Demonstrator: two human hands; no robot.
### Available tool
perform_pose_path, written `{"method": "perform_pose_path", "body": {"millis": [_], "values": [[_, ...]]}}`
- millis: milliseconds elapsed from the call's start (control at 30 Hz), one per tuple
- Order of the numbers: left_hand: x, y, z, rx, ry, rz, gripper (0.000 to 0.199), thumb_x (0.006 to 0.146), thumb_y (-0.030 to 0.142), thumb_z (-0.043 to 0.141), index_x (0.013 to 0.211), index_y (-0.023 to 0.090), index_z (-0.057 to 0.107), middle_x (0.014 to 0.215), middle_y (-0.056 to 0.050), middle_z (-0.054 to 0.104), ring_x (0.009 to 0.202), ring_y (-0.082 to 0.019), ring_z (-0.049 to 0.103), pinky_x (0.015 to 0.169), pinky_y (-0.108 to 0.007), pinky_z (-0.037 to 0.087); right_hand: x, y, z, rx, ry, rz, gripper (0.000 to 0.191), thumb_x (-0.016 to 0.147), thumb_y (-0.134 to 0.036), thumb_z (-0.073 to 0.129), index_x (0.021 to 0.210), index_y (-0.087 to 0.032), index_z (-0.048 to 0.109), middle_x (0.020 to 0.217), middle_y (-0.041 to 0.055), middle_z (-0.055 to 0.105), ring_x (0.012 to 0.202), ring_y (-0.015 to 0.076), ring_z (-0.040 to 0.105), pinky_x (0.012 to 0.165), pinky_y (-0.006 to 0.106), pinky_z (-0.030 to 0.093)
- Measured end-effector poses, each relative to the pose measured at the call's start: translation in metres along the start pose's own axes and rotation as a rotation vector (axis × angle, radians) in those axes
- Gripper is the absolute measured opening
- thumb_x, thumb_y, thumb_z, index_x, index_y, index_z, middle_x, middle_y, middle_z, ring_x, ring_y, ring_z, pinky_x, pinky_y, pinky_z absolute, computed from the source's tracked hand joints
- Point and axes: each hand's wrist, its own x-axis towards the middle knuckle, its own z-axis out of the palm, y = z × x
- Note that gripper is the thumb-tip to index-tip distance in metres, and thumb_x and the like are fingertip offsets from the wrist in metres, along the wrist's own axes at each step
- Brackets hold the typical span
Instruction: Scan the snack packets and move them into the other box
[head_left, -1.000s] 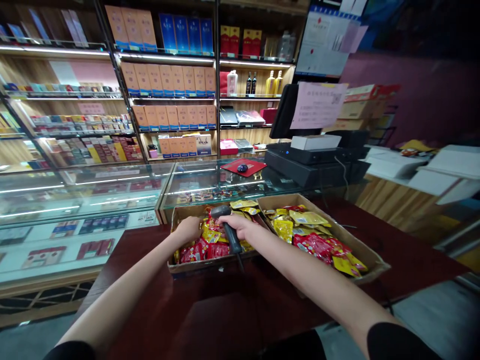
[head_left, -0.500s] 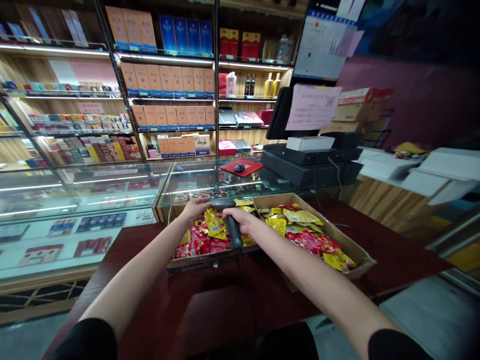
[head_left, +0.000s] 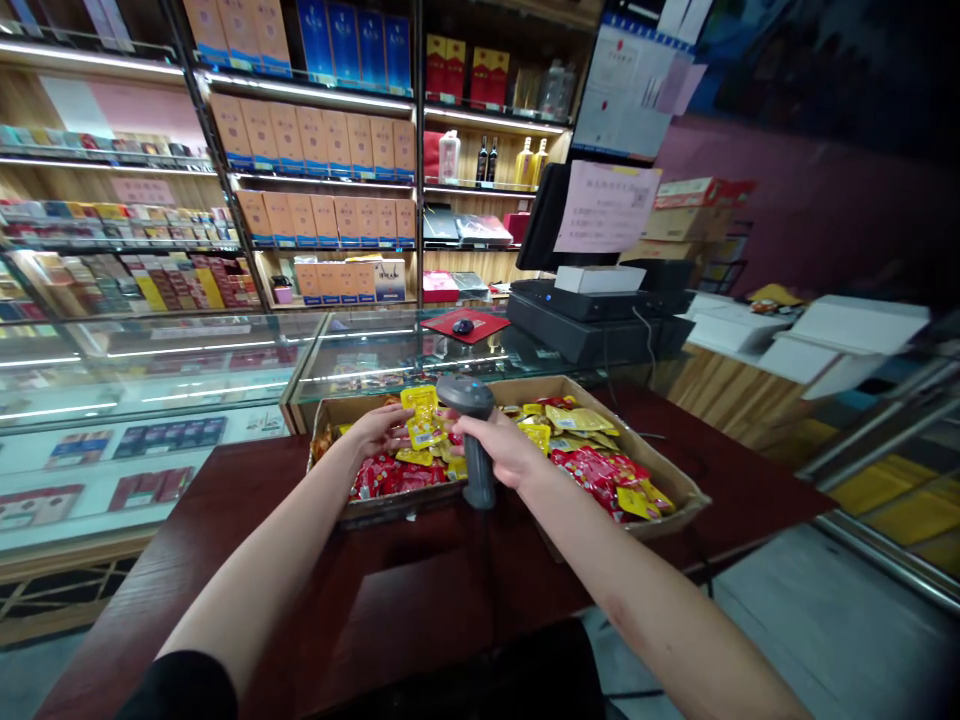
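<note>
My right hand is wrapped round the grip of a dark grey barcode scanner, whose head stands above the fist and whose foot end hangs near the box's front edge. Pinched in my left hand is a small yellow snack packet, raised just left of the scanner's head. Below both hands lies an open cardboard box of red and yellow packets. A second cardboard box with similar red snack packets sits against it on the right.
Both boxes rest on a dark red table. Behind it are a glass display counter, a mouse on a red mat, and a monitor above a black cash drawer. Stocked shelves line the wall.
The scanner has turned more upright and come slightly nearer. My left hand has lifted the yellow packet into plain sight beside it. The whole view has shifted a little.
</note>
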Motion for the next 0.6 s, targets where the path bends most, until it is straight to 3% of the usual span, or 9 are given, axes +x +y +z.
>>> {"method": "perform_pose_path", "body": {"millis": [100,367,600], "values": [[0.001,0.001,-0.007,-0.009,-0.023,0.015,0.036,0.068,0.018,0.075,0.1,0.018,0.06,0.091,-0.009,0.069,0.067,-0.018,0.068,0.059,-0.033,0.059,-0.03,0.011,0.003,0.057,-0.159,0.007,0.019,0.066,-0.023,0.068,0.082,-0.016,0.061,0.083,0.0034,0.065,0.066,0.0154,0.065,0.058,0.028,0.053],[-0.008,0.003,-0.017,-0.021,-0.013,-0.013,0.033,0.072,0.019,0.072,0.102,0.014,0.061,0.086,-0.011,0.07,0.07,-0.021,0.069,0.063,-0.035,0.059,-0.056,0.081,0.015,0.018,-0.106,0.043,0.039,0.066,-0.045,0.073,0.082,-0.014,0.056,0.072,0.0012,0.061,0.061,0.0175,0.067,0.052,0.026,0.054],[-0.01,0.001,-0.018,-0.028,-0.013,-0.022,0.029,0.074,0.02,0.07,0.102,0.014,0.062,0.09,-0.011,0.071,0.076,-0.023,0.07,0.064,-0.037,0.059,-0.068,0.08,0.028,0.052,-0.094,0.021,0.04,0.067,-0.048,0.072,0.077,-0.012,0.056,0.07,0.0013,0.058,0.055,0.0164,0.065,0.05,0.027,0.054]]}}
